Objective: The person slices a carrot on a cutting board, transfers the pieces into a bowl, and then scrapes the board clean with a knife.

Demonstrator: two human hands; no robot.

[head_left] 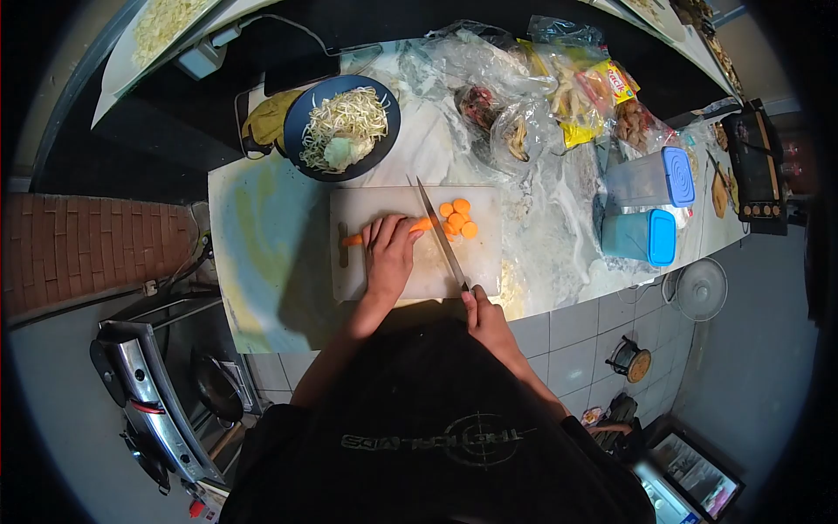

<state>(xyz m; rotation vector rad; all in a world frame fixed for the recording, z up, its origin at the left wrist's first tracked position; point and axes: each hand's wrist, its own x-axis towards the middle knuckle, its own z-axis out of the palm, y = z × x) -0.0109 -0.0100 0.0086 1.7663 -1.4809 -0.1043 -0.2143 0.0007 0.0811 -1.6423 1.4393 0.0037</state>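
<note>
On a white cutting board lies a peeled carrot. My left hand is closed over its middle, fingers curled on top, with the carrot's thin end poking out to the left. In my right hand is the handle of a kitchen knife. Its long blade points away from me and crosses the carrot's right end. Several round carrot slices lie grouped just right of the blade. Whether the edge has cut into the carrot cannot be seen.
Behind the board stands a dark plate of bean sprouts. Plastic bags of food spread across the back. To the right are two lidded plastic containers, one clear and one bluish. The marble-patterned table's front edge is close to me.
</note>
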